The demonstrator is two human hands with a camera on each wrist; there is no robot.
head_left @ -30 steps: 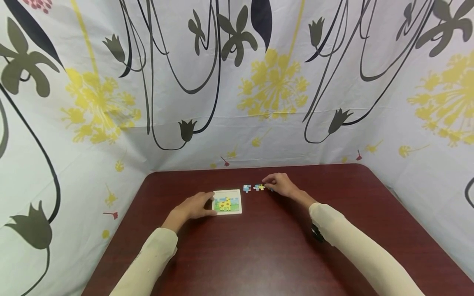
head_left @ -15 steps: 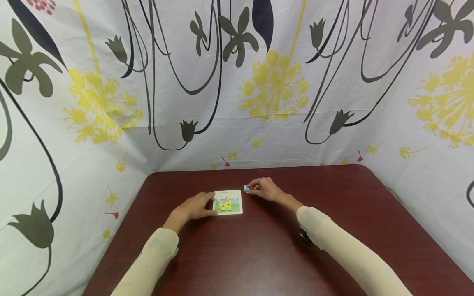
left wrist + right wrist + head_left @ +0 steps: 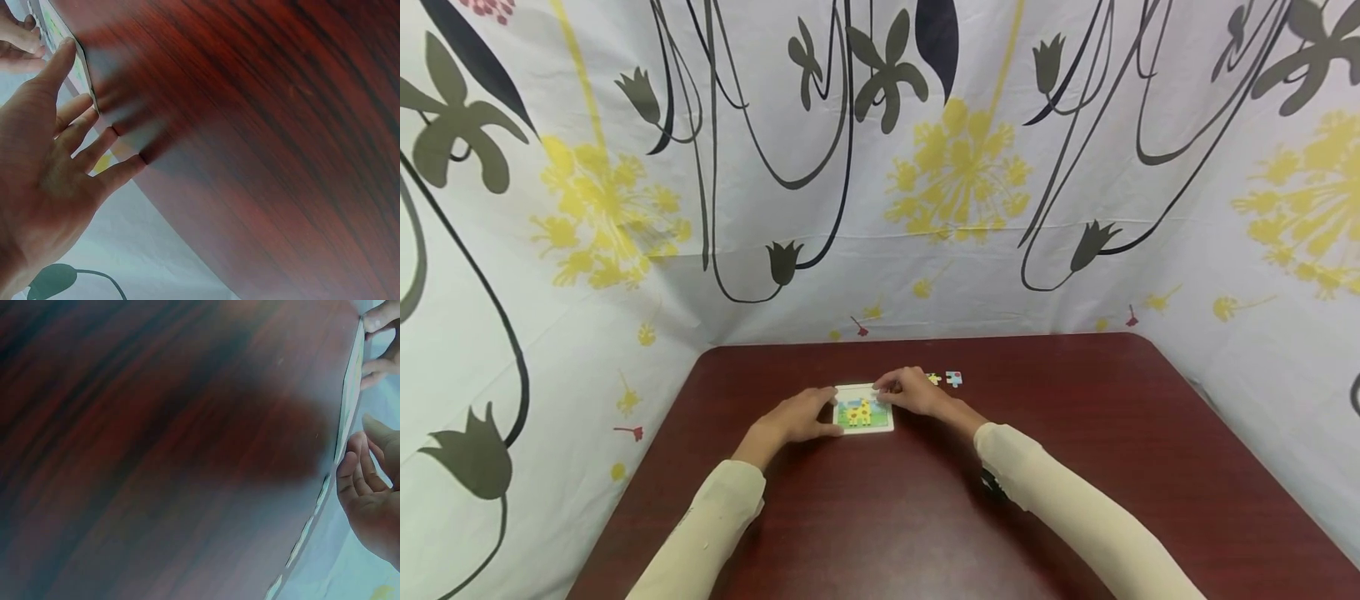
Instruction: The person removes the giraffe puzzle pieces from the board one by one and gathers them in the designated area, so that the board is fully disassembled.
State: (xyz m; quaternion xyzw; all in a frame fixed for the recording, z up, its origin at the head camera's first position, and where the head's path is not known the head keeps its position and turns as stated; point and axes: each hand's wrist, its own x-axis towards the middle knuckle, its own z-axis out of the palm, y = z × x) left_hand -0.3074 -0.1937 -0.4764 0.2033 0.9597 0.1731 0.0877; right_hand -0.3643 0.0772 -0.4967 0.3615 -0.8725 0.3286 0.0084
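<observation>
A pale-framed jigsaw board (image 3: 865, 430) with a giraffe picture lies flat on the dark red table. At its left side rests my left hand (image 3: 797, 417), thumb at the near corner and index finger at the far one. The left wrist view shows the left hand's fingers (image 3: 100, 150) spread and nearly straight, the tips down by the table. My right hand (image 3: 913, 390) is over the board's far right corner, thumb and curled fingertips together, pinching a puzzle piece that the fingers almost wholly hide. In the right wrist view these fingers (image 3: 359, 462) curl beside the board's edge.
Right of the board, a yellow puzzle piece (image 3: 933, 378) and a blue one (image 3: 954, 379) lie on the table (image 3: 1037, 375); the right hand partly covers this row. A patterned cloth (image 3: 962, 275) hangs behind the table and at both sides.
My right hand has moved left from the row of loose pieces, past the blue piece nearest the board, to the board's far right corner. The left hand has stayed at the board's left side.
</observation>
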